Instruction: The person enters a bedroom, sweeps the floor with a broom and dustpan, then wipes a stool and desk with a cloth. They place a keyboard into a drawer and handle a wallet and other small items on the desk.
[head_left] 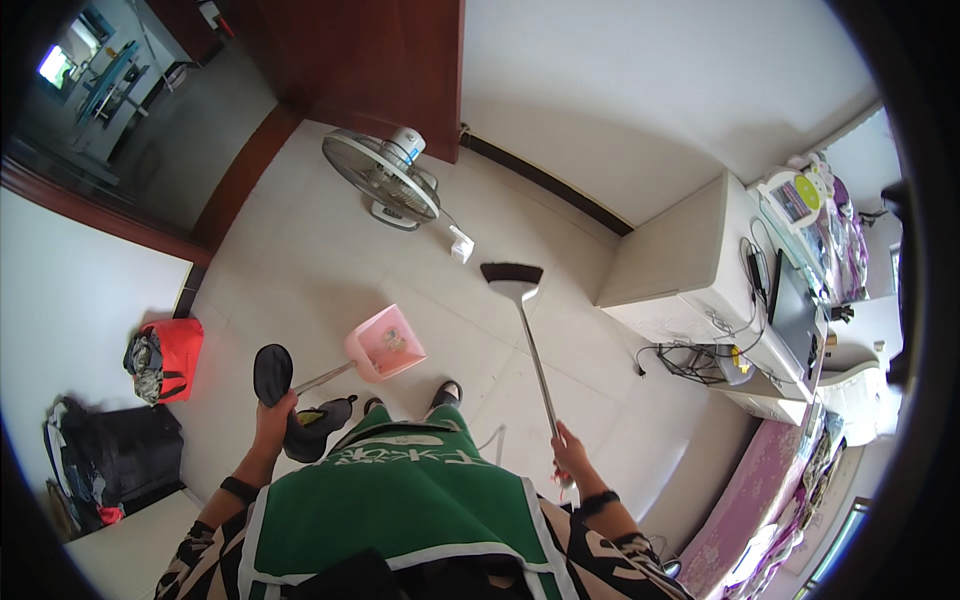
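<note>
My right hand is closed round the upper handle of a broom. Its dark bristles are on the floor ahead, near a crumpled white paper or plastic piece. In my left hand is the metal handle of a pink dustpan, whose pan sits low over the floor with some small bits of litter in it. A black shoe shows above that hand and another black shoe beside it; they appear gripped together with the handle, though the fingers are partly hidden.
A grey-white fan lies tilted on the floor before the dark red door. At right stands a white desk with cables hanging under it. A red bag and a black bag are by the left wall.
</note>
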